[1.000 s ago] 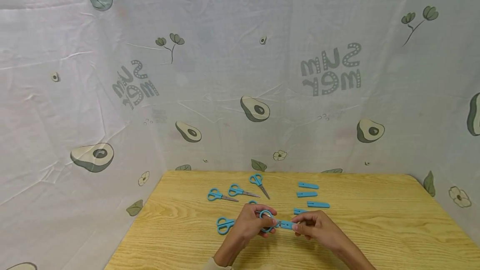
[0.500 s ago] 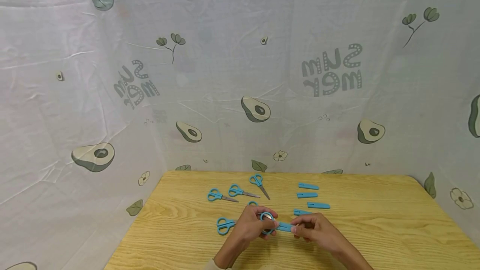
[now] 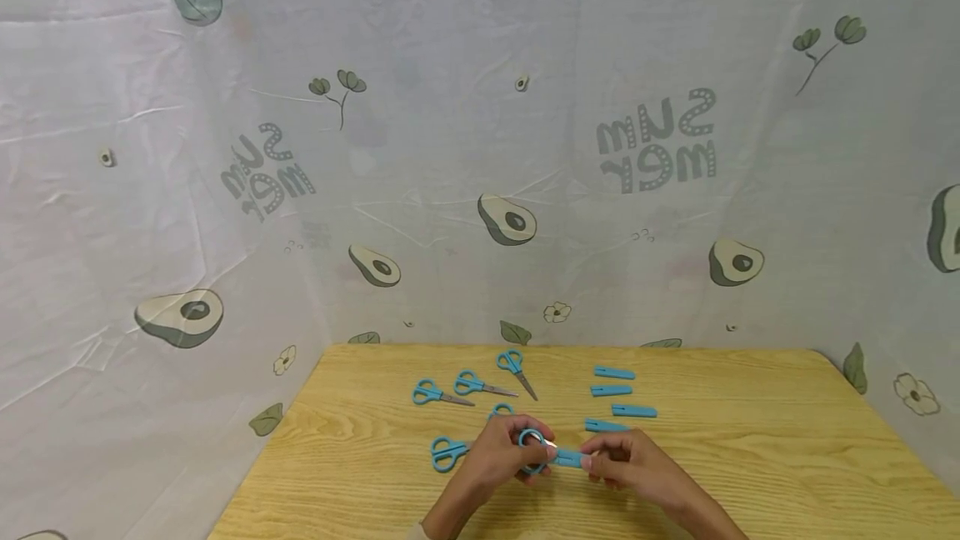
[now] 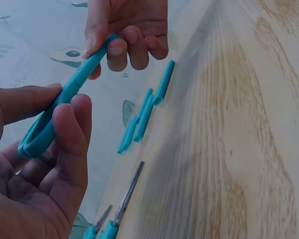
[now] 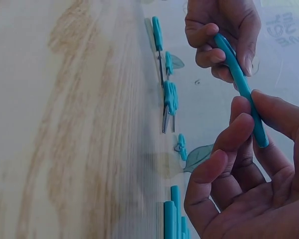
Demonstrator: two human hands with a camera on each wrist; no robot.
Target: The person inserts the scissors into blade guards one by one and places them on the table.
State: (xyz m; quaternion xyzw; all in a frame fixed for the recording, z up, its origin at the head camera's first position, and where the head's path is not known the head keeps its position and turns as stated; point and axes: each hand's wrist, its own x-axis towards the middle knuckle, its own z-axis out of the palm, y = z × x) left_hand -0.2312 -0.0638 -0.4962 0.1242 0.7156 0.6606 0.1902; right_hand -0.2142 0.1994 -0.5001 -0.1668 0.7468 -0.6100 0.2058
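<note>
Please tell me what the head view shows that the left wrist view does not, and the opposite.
Only the head view: all five scissors lying on the table, plus a sleeve edge.

Only the left wrist view: the palm side of the left hand.

Both: that hand gripping the held scissors, the right hand pinching a blade cover, the loose covers, and parts of two of these scissors.

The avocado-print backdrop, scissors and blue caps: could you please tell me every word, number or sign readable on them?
"sum mer", mirrored: avocado-print backdrop, right of centre.
"sum mer", mirrored: same backdrop, left side.
Faint print near the left one: too faint to read.
Scissors and blue caps: no readable text.
</note>
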